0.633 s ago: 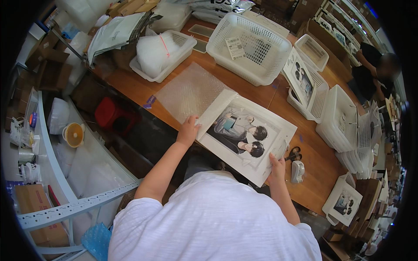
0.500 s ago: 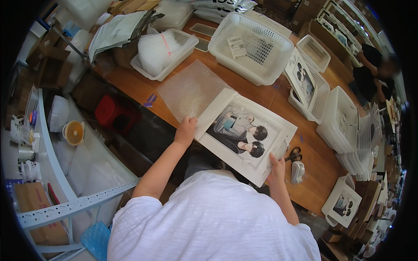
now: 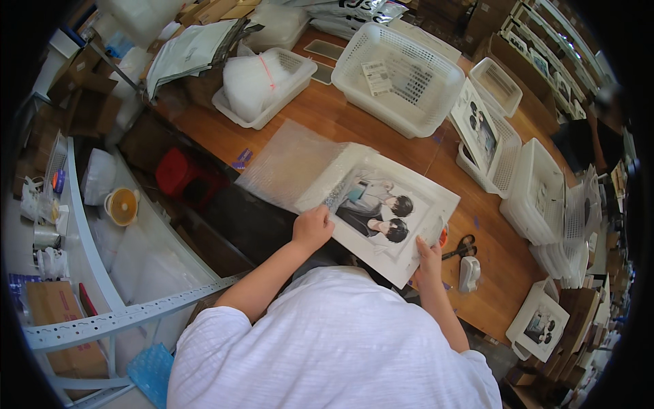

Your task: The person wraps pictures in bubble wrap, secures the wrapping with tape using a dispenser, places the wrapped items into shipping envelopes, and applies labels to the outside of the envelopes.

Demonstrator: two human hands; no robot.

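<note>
A flat white printed board (image 3: 436,198), showing an illustration of two dark-haired figures, is held tilted over the table's near edge. My left hand (image 3: 313,227) is closed on a bubble wrap sheet (image 3: 289,153) at the board's left end. Part of that clear wrap overlaps the left margin of the picture, and the rest spreads left over the table. At the board's lower right corner, my right hand (image 3: 428,261) grips it, thumb on top and fingers hidden beneath. Black scissors (image 3: 460,248) lie just right of this hand, next to a small white rounded object (image 3: 469,274).
Beyond the board stands a large white basket (image 3: 398,116). A smaller basket (image 3: 255,123) holds white packing sheets. More baskets (image 3: 535,218) are stacked right; another printed board (image 3: 481,133) leans in one. A metal rack (image 3: 116,317) and red stool (image 3: 180,174) are left. Another person stands far right.
My left hand has moved right, drawing the bubble wrap's fold over the picture's left edge. My right hand keeps its hold on the board. The other person has shifted.
</note>
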